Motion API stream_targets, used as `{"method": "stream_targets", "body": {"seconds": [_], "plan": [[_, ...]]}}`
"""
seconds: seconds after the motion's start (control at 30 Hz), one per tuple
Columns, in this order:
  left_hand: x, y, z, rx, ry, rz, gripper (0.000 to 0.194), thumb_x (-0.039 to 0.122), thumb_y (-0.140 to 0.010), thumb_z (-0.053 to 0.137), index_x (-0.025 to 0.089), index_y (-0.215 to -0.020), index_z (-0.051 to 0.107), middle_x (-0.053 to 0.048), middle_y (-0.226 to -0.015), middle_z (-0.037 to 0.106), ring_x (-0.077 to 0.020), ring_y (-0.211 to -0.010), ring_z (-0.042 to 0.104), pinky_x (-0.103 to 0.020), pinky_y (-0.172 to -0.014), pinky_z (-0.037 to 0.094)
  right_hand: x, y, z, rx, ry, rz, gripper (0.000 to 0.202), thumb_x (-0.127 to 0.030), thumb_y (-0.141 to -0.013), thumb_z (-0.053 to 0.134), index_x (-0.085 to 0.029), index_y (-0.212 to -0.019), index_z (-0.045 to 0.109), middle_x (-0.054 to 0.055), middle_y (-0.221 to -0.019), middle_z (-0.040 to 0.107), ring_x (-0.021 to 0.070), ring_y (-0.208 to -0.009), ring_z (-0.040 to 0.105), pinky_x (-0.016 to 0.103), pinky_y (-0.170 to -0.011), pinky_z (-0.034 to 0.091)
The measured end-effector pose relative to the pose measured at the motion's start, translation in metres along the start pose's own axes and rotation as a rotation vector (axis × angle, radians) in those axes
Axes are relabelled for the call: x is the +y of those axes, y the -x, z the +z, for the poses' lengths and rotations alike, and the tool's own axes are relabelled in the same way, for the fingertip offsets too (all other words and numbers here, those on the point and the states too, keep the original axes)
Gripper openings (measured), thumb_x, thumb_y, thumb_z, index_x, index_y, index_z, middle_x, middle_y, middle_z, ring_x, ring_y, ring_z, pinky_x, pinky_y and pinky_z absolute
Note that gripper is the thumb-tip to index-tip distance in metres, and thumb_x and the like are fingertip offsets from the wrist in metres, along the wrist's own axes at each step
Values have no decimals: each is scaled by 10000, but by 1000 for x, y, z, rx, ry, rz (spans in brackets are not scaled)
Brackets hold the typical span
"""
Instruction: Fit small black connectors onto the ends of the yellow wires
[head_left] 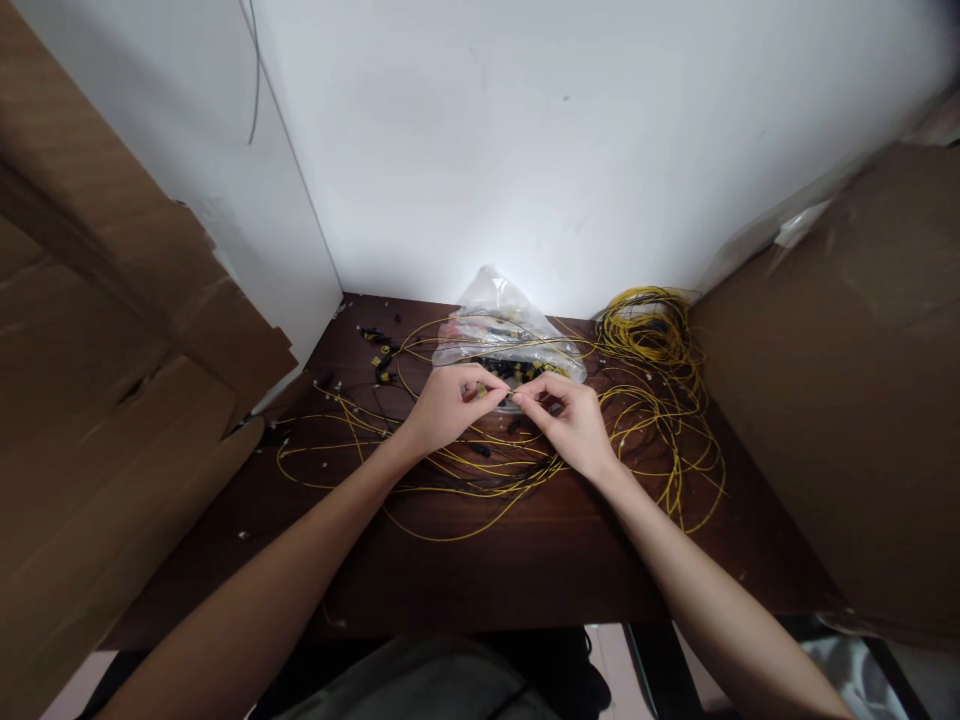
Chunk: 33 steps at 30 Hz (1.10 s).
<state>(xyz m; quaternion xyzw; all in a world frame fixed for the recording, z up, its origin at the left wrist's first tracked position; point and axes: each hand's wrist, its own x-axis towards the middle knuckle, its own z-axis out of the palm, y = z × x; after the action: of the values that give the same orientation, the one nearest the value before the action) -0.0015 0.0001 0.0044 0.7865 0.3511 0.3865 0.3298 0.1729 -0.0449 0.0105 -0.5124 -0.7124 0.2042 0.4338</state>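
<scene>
L hand (457, 405) + R hand (566, 410) pinched nearly tip to tip, thin yellow wire (511, 392) btwn fingertips; more yellow/blk wires (517, 487) loose on dk brown tabletop (525, 580) under hands; clear plastic bag (499, 325) w/ blk + yellow bits just behind

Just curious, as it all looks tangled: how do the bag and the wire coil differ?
The bag is clear plastic; the coil is mostly yellow, with some dark strands. The bag rises to a peak, while the coil lies in round loops. Both sit near the white wall.
</scene>
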Motion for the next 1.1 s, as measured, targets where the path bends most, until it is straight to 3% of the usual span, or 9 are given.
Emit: {"method": "stream_targets", "body": {"seconds": [0.6, 1.1], "plan": [[7, 1, -1, 22, -81, 80, 134, 190, -774, 563, 153, -804, 688, 2, -657, 593, -59, -512, 407, -208, -511, 327, -3, 1, 0, -26, 79, -48, 108, -211, -804, 576, -156, -738, 642, 27, -703, 624, 138, -646, 568, 261, -632, 440], [5, 1, 1, -39, -81, 73, 134, 195, -803, 544, 143, -768, 663, -8, -683, 596, -83, -564, 453, -216, -547, 348, -2, 2, 2, -46, 90, -50, 94, -205, -803, 573, -163, -749, 639, 24, -712, 623, 140, -659, 573, 260, -637, 445]]}}
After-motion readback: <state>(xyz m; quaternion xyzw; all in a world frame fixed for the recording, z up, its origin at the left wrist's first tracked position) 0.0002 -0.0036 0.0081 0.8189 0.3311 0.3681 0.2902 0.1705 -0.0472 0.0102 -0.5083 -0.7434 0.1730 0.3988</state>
